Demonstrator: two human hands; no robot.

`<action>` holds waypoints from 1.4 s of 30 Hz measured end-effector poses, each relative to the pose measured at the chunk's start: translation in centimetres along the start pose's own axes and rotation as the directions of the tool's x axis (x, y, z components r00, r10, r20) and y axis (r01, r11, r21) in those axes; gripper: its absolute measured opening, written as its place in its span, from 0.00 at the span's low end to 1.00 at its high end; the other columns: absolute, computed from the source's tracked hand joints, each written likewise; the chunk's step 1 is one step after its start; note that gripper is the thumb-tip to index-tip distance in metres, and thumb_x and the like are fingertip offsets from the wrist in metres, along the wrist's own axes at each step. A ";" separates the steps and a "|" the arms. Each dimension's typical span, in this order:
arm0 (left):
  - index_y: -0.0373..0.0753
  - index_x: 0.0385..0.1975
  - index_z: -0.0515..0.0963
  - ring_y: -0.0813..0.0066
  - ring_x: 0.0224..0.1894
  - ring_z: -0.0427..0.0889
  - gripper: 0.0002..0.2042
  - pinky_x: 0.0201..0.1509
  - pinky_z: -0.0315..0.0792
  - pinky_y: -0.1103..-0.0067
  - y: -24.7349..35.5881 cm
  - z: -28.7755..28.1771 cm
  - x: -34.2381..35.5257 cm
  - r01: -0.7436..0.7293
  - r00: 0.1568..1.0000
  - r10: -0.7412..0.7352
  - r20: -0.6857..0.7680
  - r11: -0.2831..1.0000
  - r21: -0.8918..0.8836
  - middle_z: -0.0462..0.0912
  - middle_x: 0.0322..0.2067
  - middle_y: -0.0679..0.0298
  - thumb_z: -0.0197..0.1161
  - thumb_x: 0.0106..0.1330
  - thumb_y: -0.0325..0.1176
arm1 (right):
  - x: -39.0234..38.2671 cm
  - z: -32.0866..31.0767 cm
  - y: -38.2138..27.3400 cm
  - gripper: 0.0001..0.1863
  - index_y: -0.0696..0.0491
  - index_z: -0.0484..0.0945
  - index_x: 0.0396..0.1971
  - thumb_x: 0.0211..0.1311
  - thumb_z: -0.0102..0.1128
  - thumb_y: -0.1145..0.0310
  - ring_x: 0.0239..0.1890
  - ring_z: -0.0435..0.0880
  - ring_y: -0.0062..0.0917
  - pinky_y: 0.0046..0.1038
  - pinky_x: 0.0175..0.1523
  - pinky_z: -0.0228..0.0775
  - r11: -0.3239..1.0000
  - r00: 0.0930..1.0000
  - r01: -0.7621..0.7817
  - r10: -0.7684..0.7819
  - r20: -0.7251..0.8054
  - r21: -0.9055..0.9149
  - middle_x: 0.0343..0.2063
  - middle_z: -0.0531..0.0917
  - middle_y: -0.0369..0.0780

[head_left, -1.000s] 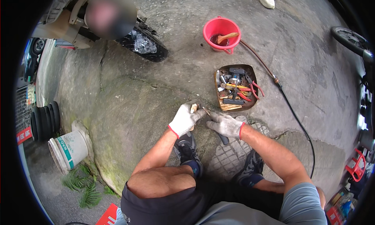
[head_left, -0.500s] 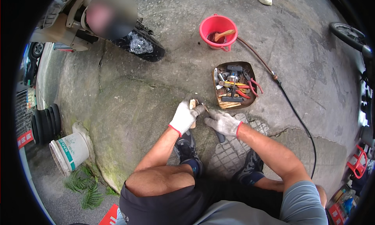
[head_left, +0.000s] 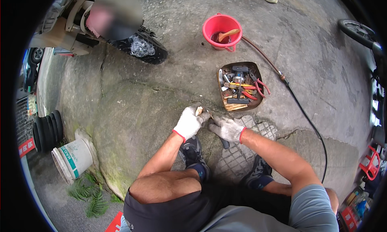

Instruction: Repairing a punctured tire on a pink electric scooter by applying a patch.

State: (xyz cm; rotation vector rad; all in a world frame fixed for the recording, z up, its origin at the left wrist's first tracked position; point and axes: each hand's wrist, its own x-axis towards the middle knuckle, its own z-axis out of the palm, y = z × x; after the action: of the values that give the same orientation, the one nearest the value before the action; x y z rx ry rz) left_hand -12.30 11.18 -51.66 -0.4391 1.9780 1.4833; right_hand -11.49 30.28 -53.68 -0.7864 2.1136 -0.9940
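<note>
My left hand [head_left: 188, 124], in a white work glove with a red cuff, is closed around a small pale piece of wood [head_left: 199, 110]. Close beside it, my gloved right hand [head_left: 226, 129] grips a tool whose dark grey handle end [head_left: 225, 143] sticks out below the palm. A thin, blade-like tip [head_left: 210, 114] shows between the two hands, near the wood. Fingers cover most of the tool, so its exact kind is hidden. Beyond the right hand sits a brown tray [head_left: 250, 107] of tools, including red-handled pliers [head_left: 261, 87] and a black T-shaped tool [head_left: 238, 100].
A red bucket [head_left: 206, 30] with a wooden-handled brush [head_left: 228, 34] stands farther off. From near it a hose [head_left: 303, 105] runs down the right side. Upper left is a motorcycle wheel [head_left: 155, 50]. A white pail [head_left: 80, 153] lies tipped at left, by stacked tyres [head_left: 47, 130].
The whole view has shifted slightly. Both hands keep their grips close together, and the wood in my left hand seems tilted, with less of it showing below the fingers.
</note>
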 end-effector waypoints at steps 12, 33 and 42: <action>0.35 0.30 0.76 0.82 0.24 0.70 0.05 0.26 0.66 0.78 -2.2 1.7 1.2 -0.138 0.986 0.148 -0.082 0.984 0.114 0.73 0.21 0.67 0.59 0.64 0.30 | 0.7 0.4 -1.9 0.24 0.63 0.74 0.42 0.67 0.48 0.52 0.35 0.83 0.49 0.44 0.41 0.74 0.969 0.970 -0.242 0.240 -0.040 -0.055 0.28 0.82 0.54; 0.34 0.39 0.75 0.77 0.32 0.75 0.10 0.36 0.71 0.76 -0.7 1.5 -0.3 -0.058 0.996 0.063 0.055 0.995 -0.082 0.77 0.28 0.64 0.57 0.67 0.35 | 0.4 -6.0 14.2 0.19 0.56 0.77 0.46 0.52 0.57 0.68 0.36 0.85 0.43 0.44 0.42 0.76 0.583 0.874 -0.486 0.310 -0.375 -0.651 0.38 0.82 0.51; 0.34 0.40 0.76 0.78 0.31 0.73 0.11 0.36 0.70 0.77 1.2 0.8 -0.3 -0.121 0.988 0.124 0.097 0.992 -0.036 0.77 0.28 0.65 0.57 0.67 0.36 | -0.3 -13.7 3.8 0.15 0.56 0.78 0.40 0.57 0.58 0.62 0.44 0.81 0.46 0.42 0.48 0.72 0.852 0.878 -0.398 0.245 -0.411 -0.341 0.38 0.82 0.50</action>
State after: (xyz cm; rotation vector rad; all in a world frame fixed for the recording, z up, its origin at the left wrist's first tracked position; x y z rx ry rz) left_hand -12.59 12.31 -50.76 -0.2549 1.9370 1.5811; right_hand -22.77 38.22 -50.00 -0.4248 2.7183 -0.5258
